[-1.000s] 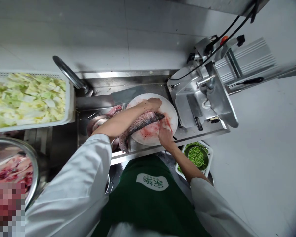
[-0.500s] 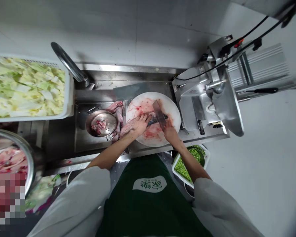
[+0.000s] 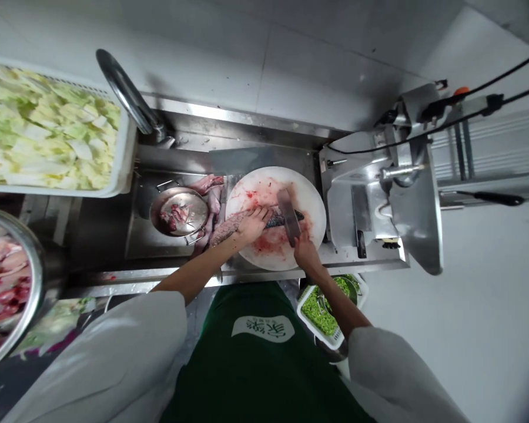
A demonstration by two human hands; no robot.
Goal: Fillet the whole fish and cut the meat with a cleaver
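On a round white cutting board (image 3: 286,258), stained red, lies a dark-scaled fish (image 3: 277,217). It stretches from the board's left edge to the tail end at the right. My left hand (image 3: 252,226) presses down on its middle, fingers curved over the body, holding it. In my right hand (image 3: 305,249), closed around the handle, is a cleaver (image 3: 287,210). The blade lies across the fish near the tail. Whether the edge has entered the flesh I cannot tell.
Left of the board, a steel pot (image 3: 198,208) with reddish scraps stands in the sink (image 3: 134,235), beside pieces of raw meat (image 3: 213,202). A faucet (image 3: 127,94) and a crate of chopped cabbage (image 3: 48,135) are farther left. A slicing machine (image 3: 379,176) stands right.
The view has tilted and shifted slightly. The cleaver blade has changed its angle a little over the fish, and more of the tail end shows. Both hands keep their hold.
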